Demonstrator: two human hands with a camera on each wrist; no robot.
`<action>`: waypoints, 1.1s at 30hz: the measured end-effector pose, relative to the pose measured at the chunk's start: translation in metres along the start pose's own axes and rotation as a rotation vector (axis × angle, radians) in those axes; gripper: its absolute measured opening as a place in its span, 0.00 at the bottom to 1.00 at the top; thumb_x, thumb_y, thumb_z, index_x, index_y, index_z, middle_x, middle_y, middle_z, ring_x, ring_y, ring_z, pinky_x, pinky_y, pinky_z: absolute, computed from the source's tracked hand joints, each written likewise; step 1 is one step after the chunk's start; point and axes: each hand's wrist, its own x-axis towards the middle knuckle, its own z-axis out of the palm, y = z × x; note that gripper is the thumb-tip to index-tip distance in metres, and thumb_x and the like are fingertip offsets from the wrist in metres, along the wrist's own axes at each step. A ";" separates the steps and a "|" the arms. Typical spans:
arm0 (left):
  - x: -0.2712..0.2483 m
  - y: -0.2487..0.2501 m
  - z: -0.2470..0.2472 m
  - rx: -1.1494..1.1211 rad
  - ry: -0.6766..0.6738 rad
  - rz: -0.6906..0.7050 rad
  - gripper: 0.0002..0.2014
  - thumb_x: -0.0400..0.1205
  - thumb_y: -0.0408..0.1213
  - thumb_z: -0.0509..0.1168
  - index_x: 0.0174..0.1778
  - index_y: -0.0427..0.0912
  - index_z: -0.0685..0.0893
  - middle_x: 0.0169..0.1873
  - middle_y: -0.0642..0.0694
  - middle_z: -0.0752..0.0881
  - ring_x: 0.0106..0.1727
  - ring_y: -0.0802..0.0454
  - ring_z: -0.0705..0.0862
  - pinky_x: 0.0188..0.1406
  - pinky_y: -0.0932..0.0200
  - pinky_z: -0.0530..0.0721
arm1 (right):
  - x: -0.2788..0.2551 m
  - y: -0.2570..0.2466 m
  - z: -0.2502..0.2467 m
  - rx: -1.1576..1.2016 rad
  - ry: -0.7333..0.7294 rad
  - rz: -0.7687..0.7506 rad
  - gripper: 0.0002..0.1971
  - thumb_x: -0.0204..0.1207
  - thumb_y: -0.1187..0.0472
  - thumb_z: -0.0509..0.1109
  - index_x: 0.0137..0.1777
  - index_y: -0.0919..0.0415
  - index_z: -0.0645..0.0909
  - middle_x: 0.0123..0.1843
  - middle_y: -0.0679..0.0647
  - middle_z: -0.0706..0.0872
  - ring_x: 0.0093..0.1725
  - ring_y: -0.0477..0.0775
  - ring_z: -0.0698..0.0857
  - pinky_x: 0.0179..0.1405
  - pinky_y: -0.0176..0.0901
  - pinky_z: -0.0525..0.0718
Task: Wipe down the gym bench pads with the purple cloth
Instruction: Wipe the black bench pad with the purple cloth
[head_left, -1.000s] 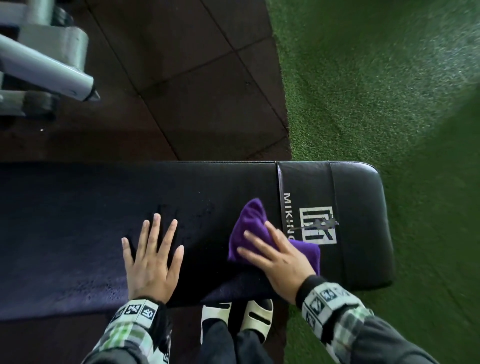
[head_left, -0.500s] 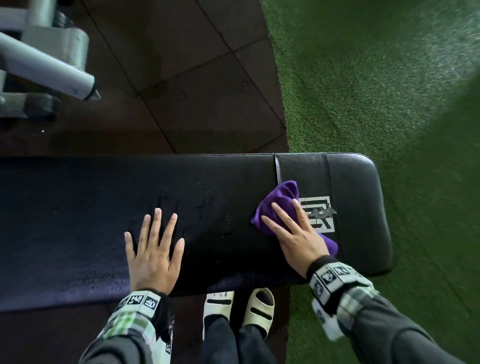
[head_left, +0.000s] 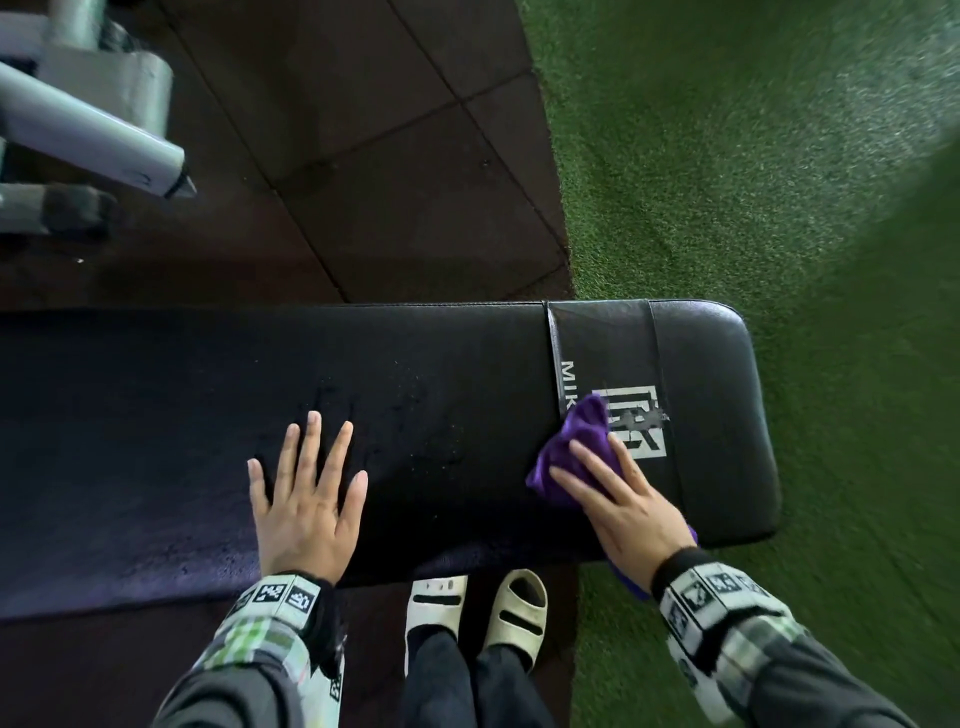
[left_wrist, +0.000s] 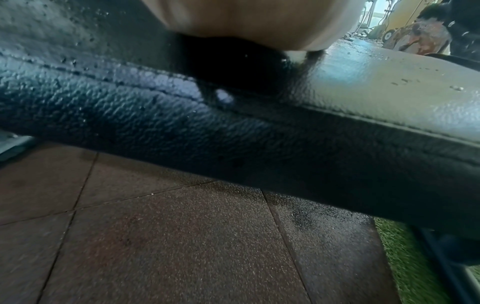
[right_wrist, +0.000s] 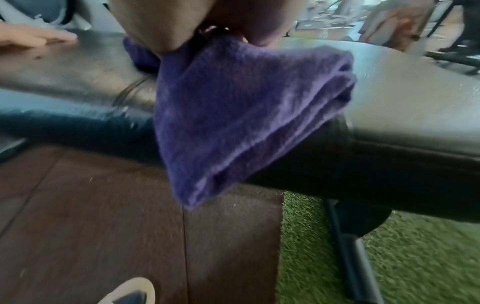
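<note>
My right fingers (head_left: 597, 465) lie straight and flat on top of the cloth (head_left: 574, 452), pressing it to the pad (head_left: 395, 364) rather than clutching it; the right hand (head_left: 628, 506) sits near the pad's right end, the cloth bunched ahead of the fingertips over the white logo (head_left: 641, 428). In the right wrist view a folded tail of cloth (right_wrist: 241, 115) drapes over the pad's near edge. My left hand (head_left: 306, 499) is spread flat on the pad, fingers splayed, holding nothing, well apart from the cloth, bracing me.

To do this stroke well I'd keep the palm weight even so the whole cloth drags, not just the front bunch. I'd carry the pass to the rounded end, then overlap back toward the speckled middle by my left hand. I'd tuck in that hanging tail, or use it on the side wall. The blur warns me to go slower.
</note>
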 end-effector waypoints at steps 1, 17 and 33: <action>0.000 0.000 0.000 -0.003 0.000 -0.002 0.30 0.88 0.60 0.41 0.84 0.52 0.64 0.85 0.45 0.62 0.85 0.43 0.61 0.81 0.31 0.49 | 0.010 -0.001 -0.001 0.016 -0.017 0.045 0.35 0.73 0.61 0.53 0.81 0.44 0.51 0.80 0.56 0.65 0.81 0.65 0.57 0.78 0.61 0.57; 0.002 -0.007 -0.001 -0.029 -0.098 -0.028 0.31 0.85 0.63 0.39 0.86 0.62 0.49 0.87 0.53 0.48 0.87 0.51 0.48 0.81 0.32 0.44 | -0.020 -0.079 0.030 0.216 0.147 0.292 0.31 0.81 0.57 0.48 0.82 0.47 0.40 0.84 0.49 0.52 0.82 0.63 0.43 0.77 0.66 0.53; 0.032 -0.054 -0.035 0.142 -0.271 0.311 0.32 0.85 0.66 0.37 0.83 0.58 0.64 0.84 0.46 0.62 0.83 0.49 0.61 0.79 0.33 0.51 | 0.037 -0.112 0.038 0.805 0.880 1.666 0.35 0.75 0.50 0.53 0.81 0.66 0.53 0.82 0.68 0.51 0.81 0.66 0.53 0.78 0.46 0.52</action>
